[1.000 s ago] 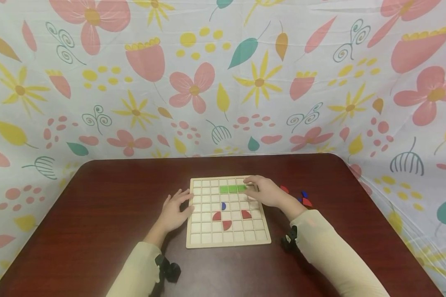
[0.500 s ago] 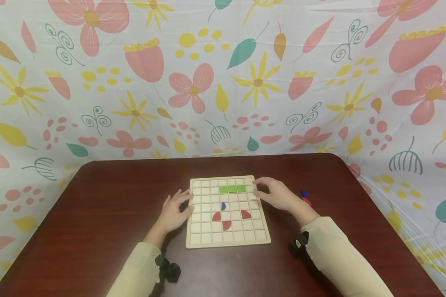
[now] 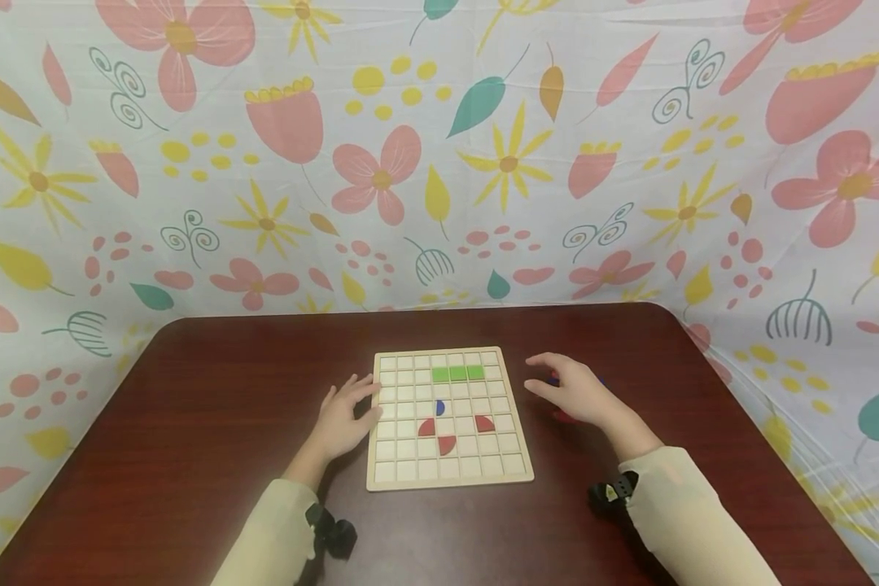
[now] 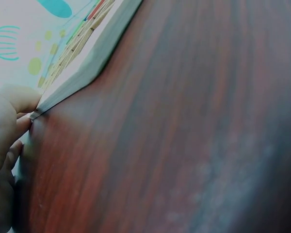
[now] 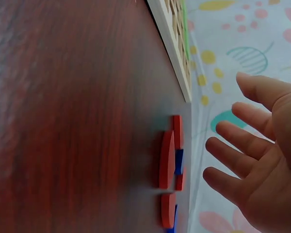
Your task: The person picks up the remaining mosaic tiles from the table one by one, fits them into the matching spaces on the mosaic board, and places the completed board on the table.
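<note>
While the left hand (image 3: 343, 419) rests its fingertips and thumb against the left edge of the wooden grid board (image 3: 404, 449), the right hand (image 3: 579, 392) hangs just beyond the right edge, apart from the board. Neither grip is closed: the left is relaxed, its fingers spread along the rim, and the right has its thumb and fingers extended and parted. The board lies flat on the dark reddish-brown surface (image 3: 212, 448). Toward its far edge, three green squares (image 3: 457, 373) sit side by side in one row. Around the middle is a blue half-disc (image 3: 440, 408), and nearer the person are three red quarter-discs (image 3: 486, 424), two of them diagonal neighbours and one farther right. Loose red pieces (image 5: 167, 160) and blue pieces (image 5: 179, 162) lie on the surface to the right of the board, partly hidden by the right hand in the head view; the right wrist view shows them clustered, apart from the fingers. Pale sleeves (image 3: 267, 533) cover the forearms, with black wrist devices (image 3: 332, 531) beside the cuffs, and flower-printed cloth (image 3: 410, 277) hangs behind the surface
</note>
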`<move>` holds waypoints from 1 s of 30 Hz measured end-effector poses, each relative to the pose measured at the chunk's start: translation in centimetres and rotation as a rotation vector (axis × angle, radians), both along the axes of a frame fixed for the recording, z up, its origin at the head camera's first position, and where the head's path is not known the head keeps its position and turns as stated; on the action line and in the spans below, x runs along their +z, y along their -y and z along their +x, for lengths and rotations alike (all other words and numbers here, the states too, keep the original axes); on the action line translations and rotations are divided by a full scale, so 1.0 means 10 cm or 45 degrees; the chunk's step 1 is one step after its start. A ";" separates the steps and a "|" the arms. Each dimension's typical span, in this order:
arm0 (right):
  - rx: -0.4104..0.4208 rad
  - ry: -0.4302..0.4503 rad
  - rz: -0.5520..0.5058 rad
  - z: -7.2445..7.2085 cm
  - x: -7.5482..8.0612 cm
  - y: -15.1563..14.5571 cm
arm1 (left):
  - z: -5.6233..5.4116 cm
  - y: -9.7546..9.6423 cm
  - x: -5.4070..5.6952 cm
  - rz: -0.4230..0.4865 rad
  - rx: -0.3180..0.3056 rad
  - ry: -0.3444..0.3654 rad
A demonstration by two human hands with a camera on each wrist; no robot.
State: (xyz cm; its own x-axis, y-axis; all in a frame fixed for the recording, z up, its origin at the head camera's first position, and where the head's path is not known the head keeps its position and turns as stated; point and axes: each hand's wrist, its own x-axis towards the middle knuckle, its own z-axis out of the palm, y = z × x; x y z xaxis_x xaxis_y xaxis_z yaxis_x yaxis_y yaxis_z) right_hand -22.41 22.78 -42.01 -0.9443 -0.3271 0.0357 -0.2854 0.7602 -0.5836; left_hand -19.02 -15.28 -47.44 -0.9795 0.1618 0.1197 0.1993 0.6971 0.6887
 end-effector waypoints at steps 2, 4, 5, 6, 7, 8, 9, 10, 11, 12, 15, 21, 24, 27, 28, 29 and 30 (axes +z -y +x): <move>-0.021 0.004 0.000 0.02 -0.01 -0.04 | 0.00 0.00 0.00 -0.001 0.000 0.003; -0.040 0.010 -0.009 0.04 -0.02 -0.08 | 0.00 -0.01 0.00 0.004 0.001 0.009; -0.052 0.016 -0.016 0.05 -0.02 -0.10 | 0.00 -0.01 0.00 0.007 -0.001 0.009; -0.060 0.016 -0.021 0.06 -0.03 -0.11 | 0.01 -0.01 0.00 0.012 0.000 0.010; -0.072 0.020 -0.028 0.06 -0.03 -0.13 | 0.00 -0.01 0.00 0.016 0.001 0.010; -0.078 0.017 -0.031 0.07 -0.03 -0.15 | 0.00 0.00 0.00 0.017 0.001 0.009; -0.091 0.015 -0.033 0.08 -0.03 -0.17 | 0.00 0.00 0.00 0.018 0.002 0.009; -0.100 0.009 -0.032 0.09 -0.03 -0.19 | 0.00 0.00 0.00 0.019 0.003 0.007; -0.112 0.007 -0.036 0.09 -0.03 -0.20 | 0.00 0.00 0.00 0.016 0.004 0.007; -0.121 0.004 -0.040 0.10 -0.03 -0.22 | 0.00 0.00 0.00 0.012 0.006 0.009; -0.148 0.003 -0.046 0.12 -0.03 -0.28 | 0.00 0.00 -0.01 0.003 0.006 0.009; -0.170 -0.036 0.005 0.13 -0.04 -0.34 | 0.00 0.00 0.01 0.002 0.005 0.016; -0.161 -0.054 0.018 0.13 -0.05 -0.33 | 0.00 0.00 0.01 0.001 0.006 0.020; -0.148 -0.076 0.039 0.11 -0.08 -0.33 | -0.01 0.00 0.01 -0.005 0.010 0.027; -0.143 -0.078 0.049 0.10 -0.08 -0.33 | 0.00 0.00 0.01 -0.004 0.010 0.031; -0.144 -0.078 0.061 0.09 -0.09 -0.32 | 0.00 0.00 0.01 -0.004 0.010 0.039; -0.144 -0.074 0.074 0.08 -0.10 -0.32 | 0.00 -0.01 0.01 -0.006 0.008 0.036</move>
